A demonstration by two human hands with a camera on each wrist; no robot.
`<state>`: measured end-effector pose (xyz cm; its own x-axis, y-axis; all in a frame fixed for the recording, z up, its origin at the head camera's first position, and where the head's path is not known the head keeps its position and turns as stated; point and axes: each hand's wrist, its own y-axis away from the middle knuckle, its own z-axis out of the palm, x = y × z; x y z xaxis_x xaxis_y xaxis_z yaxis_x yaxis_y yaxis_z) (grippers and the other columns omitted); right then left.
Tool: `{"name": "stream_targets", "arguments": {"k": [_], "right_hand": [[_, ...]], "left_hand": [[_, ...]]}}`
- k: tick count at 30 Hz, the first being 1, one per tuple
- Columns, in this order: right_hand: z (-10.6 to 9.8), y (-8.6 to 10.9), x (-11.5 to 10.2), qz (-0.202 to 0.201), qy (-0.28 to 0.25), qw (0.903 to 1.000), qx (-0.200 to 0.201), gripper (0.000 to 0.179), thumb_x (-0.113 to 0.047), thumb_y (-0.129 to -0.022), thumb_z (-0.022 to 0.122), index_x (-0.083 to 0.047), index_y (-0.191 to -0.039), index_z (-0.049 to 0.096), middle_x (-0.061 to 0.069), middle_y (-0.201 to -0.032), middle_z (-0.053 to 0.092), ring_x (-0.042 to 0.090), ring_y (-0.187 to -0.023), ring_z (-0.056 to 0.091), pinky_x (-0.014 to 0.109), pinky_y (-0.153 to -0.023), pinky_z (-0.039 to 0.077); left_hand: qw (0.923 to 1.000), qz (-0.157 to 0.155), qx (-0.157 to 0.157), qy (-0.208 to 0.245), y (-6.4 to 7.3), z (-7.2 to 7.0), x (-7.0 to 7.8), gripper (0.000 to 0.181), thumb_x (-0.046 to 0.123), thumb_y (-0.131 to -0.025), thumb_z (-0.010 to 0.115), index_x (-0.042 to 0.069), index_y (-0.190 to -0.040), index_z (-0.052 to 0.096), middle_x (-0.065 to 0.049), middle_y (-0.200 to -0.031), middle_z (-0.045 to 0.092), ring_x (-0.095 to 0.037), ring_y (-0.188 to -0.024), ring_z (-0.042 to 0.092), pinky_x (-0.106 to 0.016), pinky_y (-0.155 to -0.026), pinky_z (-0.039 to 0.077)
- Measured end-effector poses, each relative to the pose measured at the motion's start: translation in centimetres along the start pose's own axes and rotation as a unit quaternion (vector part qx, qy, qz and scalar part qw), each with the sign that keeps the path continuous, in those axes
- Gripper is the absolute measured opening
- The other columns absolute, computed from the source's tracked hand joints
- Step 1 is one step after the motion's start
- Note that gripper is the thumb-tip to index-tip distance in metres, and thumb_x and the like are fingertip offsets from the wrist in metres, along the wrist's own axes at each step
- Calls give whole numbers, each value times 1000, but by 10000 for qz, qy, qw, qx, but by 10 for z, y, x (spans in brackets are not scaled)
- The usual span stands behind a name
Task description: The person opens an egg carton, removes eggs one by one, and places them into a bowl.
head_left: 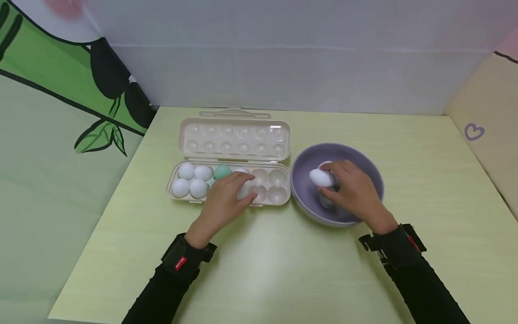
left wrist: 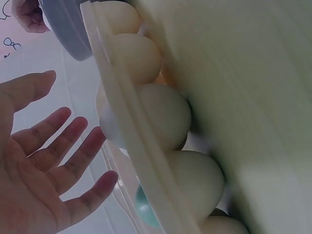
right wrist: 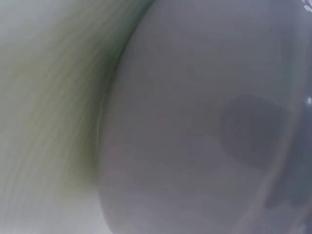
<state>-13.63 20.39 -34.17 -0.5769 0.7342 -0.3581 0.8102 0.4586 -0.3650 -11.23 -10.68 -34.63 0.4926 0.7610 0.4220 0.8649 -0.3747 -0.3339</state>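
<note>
My right hand (head_left: 356, 189) pinches a white egg (head_left: 321, 178) between thumb and fingers over the purple bowl (head_left: 301, 180). Another white egg partly shows in the bowl behind the held one. The right wrist view is filled by the bowl's outer wall (right wrist: 185, 122); the hand is outside it. My left hand (head_left: 226, 200) hovers over the egg carton (head_left: 277, 194) with its fingers spread and nothing held. White eggs fill the carton's left end, beside a green egg (head_left: 222, 171). In the left wrist view the fingertips (left wrist: 100, 134) come close to a white egg at the rim.
The carton's clear lid (head_left: 234, 139) lies folded back behind it, with a handle (head_left: 234, 114) at the far edge. Bowl and carton stand side by side on a pale yellow table (head_left: 425, 189). A pale cloth wall (head_left: 283, 76) rises behind.
</note>
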Motion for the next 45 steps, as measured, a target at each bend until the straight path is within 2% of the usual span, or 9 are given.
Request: {"name": "stream_targets", "arguments": {"k": [3, 6, 11, 18, 23, 28, 35, 41, 45], "right_hand": [[3, -3, -2, 212, 24, 9993, -293, 42, -24, -73, 73, -12, -109, 54, 5, -98, 56, 20, -87, 46, 39, -67, 45], [6, -6, -4, 224, 55, 9984, -515, 41, -25, -74, 72, -11, -108, 54, 5, -98, 58, 21, -87, 46, 39, -69, 44], [13, -8, -7, 160, 138, 9974, -691, 39, -26, -73, 73, -12, -105, 55, 5, -94, 59, 23, -87, 47, 41, -70, 42], [18, -7, -9, 304, 142, 9947, -967, 38, -24, -74, 72, -13, -106, 54, 6, -94, 56, 21, -86, 47, 39, -66, 45], [20, -7, -9, 277, 293, 9935, -1069, 39, -25, -73, 74, -14, -105, 56, 3, -89, 56, 20, -82, 45, 37, -62, 44], [22, -6, -9, 239, 376, 9912, -1245, 42, -25, -71, 77, -16, -106, 56, 1, -91, 57, 19, -84, 44, 37, -61, 45], [24, -4, -7, 256, 387, 9908, -1274, 46, -25, -70, 77, -17, -109, 54, 3, -93, 54, 19, -86, 44, 39, -59, 46], [25, -4, -6, 227, 392, 9912, -1245, 48, -26, -69, 77, -17, -109, 53, 4, -96, 54, 19, -88, 44, 39, -62, 45], [23, -4, -7, 217, 350, 9917, -1214, 46, -29, -73, 74, -15, -111, 52, 4, -99, 54, 20, -89, 44, 39, -65, 44]], "left_hand": [[10000, 38, 15, -15, -1, 1, -2, 35, 24, -78, 69, 11, -109, 58, -3, -106, 60, -19, -97, 55, -36, -79, 46], [10000, 70, 37, -23, -1, 2, -2, 35, 23, -77, 69, 11, -108, 59, -3, -105, 60, -19, -96, 55, -37, -77, 46], [9998, 147, 70, -85, -1, 4, -4, 35, 21, -77, 70, 10, -108, 59, -4, -105, 60, -20, -95, 56, -37, -76, 47], [9990, 303, 192, -262, 1, 5, -7, 36, 16, -74, 71, 6, -106, 59, -8, -104, 60, -24, -95, 56, -38, -79, 46], [9986, 279, 145, -429, 3, 6, -10, 39, 16, -72, 73, 6, -107, 58, -8, -105, 60, -25, -95, 55, -39, -78, 46], [9986, 157, 35, -500, 4, 5, -12, 43, 16, -70, 75, 6, -108, 58, -7, -106, 59, -27, -94, 54, -40, -75, 46], [9981, -45, -156, -594, 4, 6, -13, 42, 17, -69, 75, 7, -107, 58, -7, -104, 59, -28, -93, 53, -44, -73, 45], [9975, -19, -122, -698, 4, 7, -14, 32, 7, -71, 70, 7, -102, 61, -7, -98, 61, -27, -90, 56, -44, -72, 44], [9975, 27, -74, -709, 4, 9, -16, 30, 4, -71, 71, 6, -100, 61, -7, -95, 61, -27, -88, 56, -43, -71, 44]]}}
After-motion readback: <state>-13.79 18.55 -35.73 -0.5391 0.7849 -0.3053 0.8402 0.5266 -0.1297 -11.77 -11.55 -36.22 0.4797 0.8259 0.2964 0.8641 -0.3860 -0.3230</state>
